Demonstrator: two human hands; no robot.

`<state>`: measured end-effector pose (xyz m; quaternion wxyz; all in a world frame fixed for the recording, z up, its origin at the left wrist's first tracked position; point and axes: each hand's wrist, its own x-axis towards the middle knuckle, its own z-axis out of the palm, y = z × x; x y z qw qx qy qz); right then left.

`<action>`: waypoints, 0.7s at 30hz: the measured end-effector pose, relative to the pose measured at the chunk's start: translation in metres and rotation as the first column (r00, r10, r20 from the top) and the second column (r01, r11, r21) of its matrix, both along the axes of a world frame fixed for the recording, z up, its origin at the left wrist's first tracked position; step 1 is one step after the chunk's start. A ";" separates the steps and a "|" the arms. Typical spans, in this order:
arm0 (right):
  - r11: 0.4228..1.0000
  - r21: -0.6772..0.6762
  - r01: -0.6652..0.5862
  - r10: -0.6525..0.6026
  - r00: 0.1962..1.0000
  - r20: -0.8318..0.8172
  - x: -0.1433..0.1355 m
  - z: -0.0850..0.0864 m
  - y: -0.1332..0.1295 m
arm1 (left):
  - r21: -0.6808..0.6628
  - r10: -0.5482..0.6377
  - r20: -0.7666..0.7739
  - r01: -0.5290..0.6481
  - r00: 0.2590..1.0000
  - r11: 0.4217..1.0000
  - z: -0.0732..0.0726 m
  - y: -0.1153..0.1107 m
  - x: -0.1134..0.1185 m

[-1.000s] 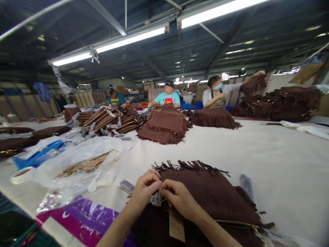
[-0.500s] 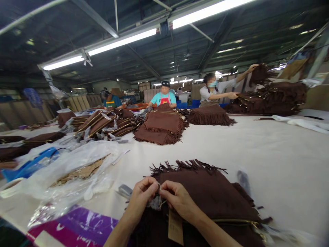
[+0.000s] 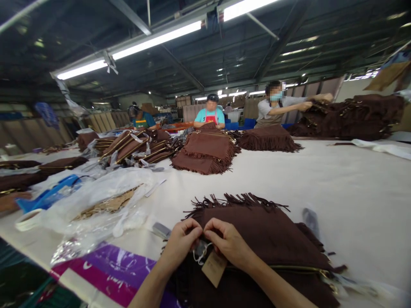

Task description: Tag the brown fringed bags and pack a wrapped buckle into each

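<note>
A dark brown fringed bag [image 3: 260, 235] with a gold zipper lies in front of me. Over its left part, my left hand [image 3: 181, 240] and my right hand [image 3: 230, 244] meet, fingertips pinched close together. Both pinch a thin white string [image 3: 199, 256], though its ends are hidden by the fingers. From that string hangs a tan cardboard tag [image 3: 214, 268], tilted below my right hand. A small grey plastic-wrapped piece [image 3: 201, 247] shows between the hands.
Crumpled clear plastic bags [image 3: 105, 192], a tape roll [image 3: 30, 219], a blue tape dispenser [image 3: 51, 192] and a purple printed plastic sheet [image 3: 118, 267] lie left. Stacked brown bags [image 3: 205, 149] stand farther back. Several co-workers are across the table [image 3: 353, 184]; one handles a brown pile [image 3: 359, 115].
The tan tag has swung and turned from hanging upright to a tilt, and white string loops now show below my fingers. The view has shifted slightly. The right-hand co-worker's raised arm has come down.
</note>
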<state>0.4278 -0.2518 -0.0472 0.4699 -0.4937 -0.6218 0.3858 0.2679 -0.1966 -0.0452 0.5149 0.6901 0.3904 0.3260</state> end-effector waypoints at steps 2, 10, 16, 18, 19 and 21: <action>0.993 0.095 -0.065 0.055 0.993 0.105 0.000 0.004 -0.004 | -0.044 -0.002 0.014 0.003 1.000 0.999 0.000 0.001 -0.001; 0.915 0.229 -0.333 0.230 0.895 0.382 0.001 0.005 -0.011 | -0.036 -0.004 0.031 0.005 1.000 0.999 0.003 0.001 -0.002; 0.923 0.192 -0.333 0.240 0.890 0.388 -0.004 0.008 -0.013 | -0.021 -0.020 0.031 0.021 0.999 1.000 0.004 0.001 -0.002; 0.957 0.172 -0.233 0.210 0.967 0.145 -0.002 0.006 -0.009 | -0.032 -0.041 0.034 0.043 0.999 0.999 0.006 0.001 -0.003; 0.978 0.129 -0.163 0.163 0.987 0.010 -0.001 0.005 -0.007 | -0.041 -0.062 0.030 0.063 0.998 0.997 0.008 0.000 -0.004; 0.998 0.032 -0.056 0.061 0.987 -0.149 0.002 0.001 -0.001 | -0.058 -0.118 0.012 0.118 0.993 0.991 0.012 -0.002 -0.005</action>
